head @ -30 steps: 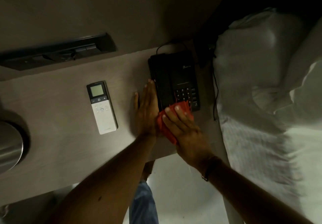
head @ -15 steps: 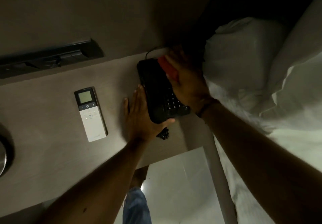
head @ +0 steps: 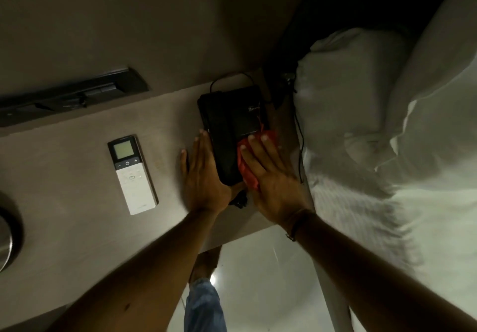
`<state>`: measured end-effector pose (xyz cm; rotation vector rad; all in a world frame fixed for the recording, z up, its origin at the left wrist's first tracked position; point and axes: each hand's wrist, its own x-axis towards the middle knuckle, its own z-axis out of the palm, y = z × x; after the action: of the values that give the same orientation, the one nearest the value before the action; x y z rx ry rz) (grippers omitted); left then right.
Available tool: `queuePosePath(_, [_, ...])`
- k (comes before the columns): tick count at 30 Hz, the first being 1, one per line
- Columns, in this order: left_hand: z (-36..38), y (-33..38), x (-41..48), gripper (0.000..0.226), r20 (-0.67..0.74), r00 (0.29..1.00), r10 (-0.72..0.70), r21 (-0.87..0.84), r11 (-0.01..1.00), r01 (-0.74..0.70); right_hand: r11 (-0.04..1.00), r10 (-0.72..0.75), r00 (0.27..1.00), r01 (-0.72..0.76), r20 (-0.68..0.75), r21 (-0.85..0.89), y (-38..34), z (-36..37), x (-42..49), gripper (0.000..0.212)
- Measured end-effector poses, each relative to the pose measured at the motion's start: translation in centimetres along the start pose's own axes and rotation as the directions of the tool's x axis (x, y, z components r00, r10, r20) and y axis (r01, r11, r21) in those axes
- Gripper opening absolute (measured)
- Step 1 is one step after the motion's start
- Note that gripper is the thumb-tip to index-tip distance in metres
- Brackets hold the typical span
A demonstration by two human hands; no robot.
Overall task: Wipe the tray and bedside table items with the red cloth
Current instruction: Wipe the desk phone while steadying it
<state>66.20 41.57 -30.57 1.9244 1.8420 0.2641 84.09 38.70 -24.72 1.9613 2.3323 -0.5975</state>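
A black desk telephone sits on the bedside table near its right edge. My right hand lies flat on the red cloth, pressing it on the phone's near half and hiding the keypad. My left hand is flat and open against the phone's left side, thumb on the tabletop, bracing it. A white remote with a small screen lies to the left of my left hand, apart from it.
A dark switch panel runs along the wall behind the table. A shiny metal round object sits at the far left edge. The bed with white pillows lies right beside the table. A black cord hangs at the table's right edge.
My right hand with the red cloth has swept from the phone's far top corner back down over its near half. The left hand stays braced on the phone's left side.
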Motion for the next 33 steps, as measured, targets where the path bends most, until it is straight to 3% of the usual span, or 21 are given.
queuePosePath(10, [0.0,0.3,0.2,0.149,-0.035,0.999,0.016,0.011,1.0,-0.016,0.998,-0.034,0.999,0.033,-0.017,-0.054,0.6,-2.0,2.1,0.069])
queuePosePath(14, [0.0,0.3,0.1,0.148,-0.043,0.999,0.004,0.017,1.0,-0.003,0.999,0.048,0.996,-0.049,-0.08,-0.003,0.1,-2.6,2.5,0.063])
queuePosePath(19, [0.0,0.1,0.2,0.145,-0.031,0.999,0.009,0.001,1.0,-0.009,0.998,0.045,0.998,-0.046,-0.035,-0.03,-1.0,-3.3,3.0,0.069])
queuePosePath(22, [-0.2,0.3,0.2,0.144,-0.022,1.0,0.016,-0.002,1.0,-0.016,0.986,0.166,0.984,-0.167,-0.064,-0.007,-0.5,-3.7,2.7,0.064])
queuePosePath(27, [-0.5,0.1,0.1,0.142,-0.011,1.0,0.023,-0.045,0.999,-0.023,0.998,0.057,0.998,-0.057,0.011,-0.033,-1.4,-3.5,3.2,0.07])
queuePosePath(30, [-0.4,0.2,0.2,0.145,-0.016,1.0,0.001,-0.048,0.999,-0.002,0.983,0.185,0.98,-0.182,-0.08,0.04,0.9,-4.6,4.8,0.069])
queuePosePath(33, [0.0,0.1,0.1,0.145,-0.055,0.998,0.007,-0.025,1.0,-0.009,0.985,0.152,0.985,-0.145,-0.082,0.091,1.7,-5.1,8.1,0.07])
